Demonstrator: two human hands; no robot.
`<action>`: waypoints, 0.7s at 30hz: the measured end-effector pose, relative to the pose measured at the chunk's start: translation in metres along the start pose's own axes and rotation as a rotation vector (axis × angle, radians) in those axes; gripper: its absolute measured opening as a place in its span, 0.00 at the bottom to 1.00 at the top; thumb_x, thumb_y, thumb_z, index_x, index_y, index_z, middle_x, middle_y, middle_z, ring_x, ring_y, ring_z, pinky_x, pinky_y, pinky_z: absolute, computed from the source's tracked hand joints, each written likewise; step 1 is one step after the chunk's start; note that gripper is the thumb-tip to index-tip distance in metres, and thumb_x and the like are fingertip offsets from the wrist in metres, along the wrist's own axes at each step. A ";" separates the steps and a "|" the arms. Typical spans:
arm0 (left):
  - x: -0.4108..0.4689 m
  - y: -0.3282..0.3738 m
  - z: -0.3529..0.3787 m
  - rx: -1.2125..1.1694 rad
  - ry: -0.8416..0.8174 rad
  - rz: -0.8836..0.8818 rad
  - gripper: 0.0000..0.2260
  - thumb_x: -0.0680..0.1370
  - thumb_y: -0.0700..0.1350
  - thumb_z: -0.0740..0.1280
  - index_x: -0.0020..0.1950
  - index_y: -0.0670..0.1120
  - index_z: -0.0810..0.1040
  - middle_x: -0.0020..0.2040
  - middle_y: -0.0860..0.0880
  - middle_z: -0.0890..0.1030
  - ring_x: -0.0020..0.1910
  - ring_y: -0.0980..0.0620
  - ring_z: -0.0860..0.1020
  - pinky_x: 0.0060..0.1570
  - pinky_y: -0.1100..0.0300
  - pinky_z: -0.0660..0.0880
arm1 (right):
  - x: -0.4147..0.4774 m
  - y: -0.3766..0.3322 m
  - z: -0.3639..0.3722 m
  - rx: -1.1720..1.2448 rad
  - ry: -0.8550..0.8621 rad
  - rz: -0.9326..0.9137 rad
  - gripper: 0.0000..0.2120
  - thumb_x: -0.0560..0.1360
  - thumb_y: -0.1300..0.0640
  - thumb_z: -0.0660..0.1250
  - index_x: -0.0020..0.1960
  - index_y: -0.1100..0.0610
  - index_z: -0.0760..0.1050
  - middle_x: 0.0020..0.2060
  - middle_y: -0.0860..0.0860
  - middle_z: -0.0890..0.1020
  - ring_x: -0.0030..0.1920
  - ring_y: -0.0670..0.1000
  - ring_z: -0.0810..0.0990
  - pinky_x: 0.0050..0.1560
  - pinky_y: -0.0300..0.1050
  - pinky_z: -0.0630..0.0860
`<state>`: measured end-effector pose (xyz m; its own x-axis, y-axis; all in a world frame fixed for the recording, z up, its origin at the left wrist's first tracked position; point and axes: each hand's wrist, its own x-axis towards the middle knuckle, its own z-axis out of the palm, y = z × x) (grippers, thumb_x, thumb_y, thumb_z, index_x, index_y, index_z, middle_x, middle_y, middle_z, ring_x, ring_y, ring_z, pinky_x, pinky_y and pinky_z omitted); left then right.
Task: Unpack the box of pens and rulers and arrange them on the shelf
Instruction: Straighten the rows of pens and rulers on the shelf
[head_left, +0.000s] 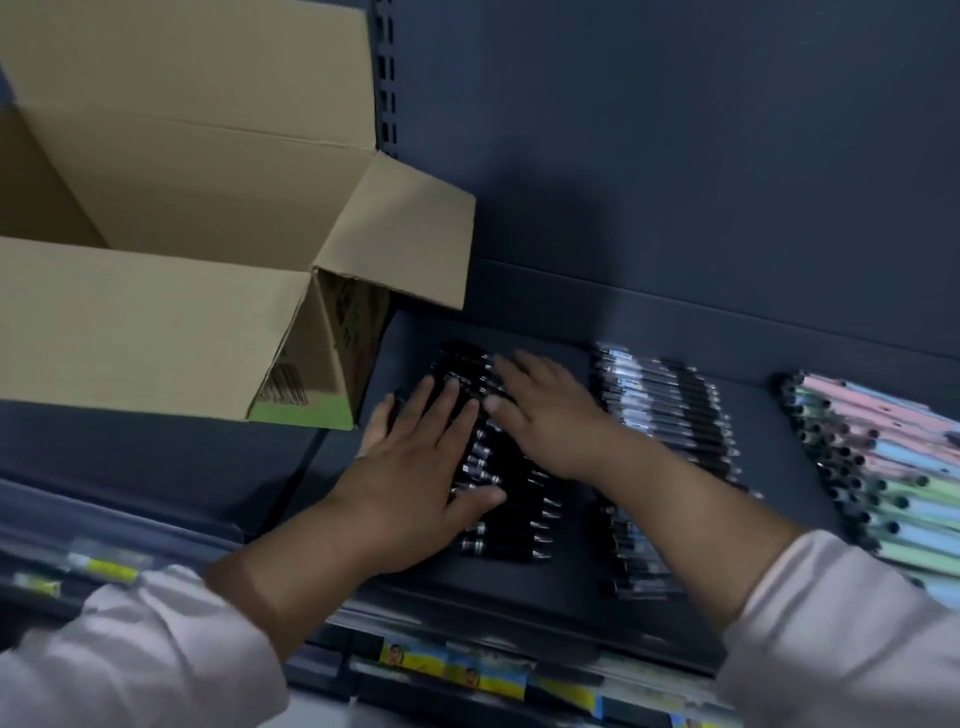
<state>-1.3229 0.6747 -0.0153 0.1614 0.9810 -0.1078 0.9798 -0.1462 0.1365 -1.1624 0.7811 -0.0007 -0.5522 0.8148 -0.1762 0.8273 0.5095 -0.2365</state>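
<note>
Head view. Both hands lie palm-down on a row of black pens (501, 512) that rests on the dark shelf (571, 577), just right of the open cardboard box (171, 317). The left hand (415, 467) covers the near-left part of the row, its fingers straight and spread and its thumb laid across the barrels. The right hand (545, 415), somewhat blurred, covers the far part with its fingers likewise extended. Neither hand grasps anything. The flat palms probably serve to press the pens level and square them into one tight rank. The pens lie side by side, each long axis running across the shelf from left to right, while the rank itself runs from the back panel toward the front edge. Silver bands show at their left ends and pale tips at the right, so the points appear to face right. Two finished ranks lie to the right in the same orientation, first the clear-barrelled pens (670, 410) and then the pastel pens (893, 467), which suggests a column-by-column layout. The box stands with its flaps raised for reach, and its contents cannot be seen. No rulers are recognisable. Yellow-labelled goods (467, 670) occupy the lower shelf.
</note>
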 end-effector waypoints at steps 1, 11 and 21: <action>0.000 0.001 0.000 0.007 -0.022 0.003 0.43 0.66 0.74 0.31 0.75 0.51 0.32 0.74 0.52 0.29 0.71 0.53 0.25 0.71 0.48 0.29 | -0.004 -0.002 0.003 -0.035 -0.023 -0.033 0.30 0.80 0.38 0.45 0.78 0.48 0.44 0.78 0.50 0.46 0.77 0.55 0.43 0.75 0.54 0.44; 0.017 0.011 -0.011 -0.028 0.029 -0.052 0.47 0.64 0.74 0.31 0.76 0.48 0.33 0.76 0.52 0.33 0.73 0.54 0.29 0.73 0.51 0.33 | 0.010 0.009 0.000 -0.227 -0.058 -0.222 0.31 0.77 0.33 0.42 0.77 0.43 0.45 0.78 0.47 0.43 0.77 0.52 0.39 0.73 0.55 0.41; 0.020 0.020 -0.002 -0.029 0.028 -0.056 0.45 0.66 0.76 0.36 0.77 0.53 0.38 0.78 0.53 0.36 0.72 0.53 0.28 0.71 0.49 0.29 | 0.028 0.027 -0.012 -0.043 -0.095 0.017 0.31 0.81 0.42 0.47 0.78 0.50 0.38 0.78 0.53 0.40 0.77 0.54 0.41 0.75 0.51 0.42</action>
<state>-1.3002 0.6919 -0.0129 0.1024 0.9908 -0.0890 0.9834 -0.0873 0.1594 -1.1545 0.8207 -0.0006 -0.5440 0.7945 -0.2698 0.8389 0.5092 -0.1922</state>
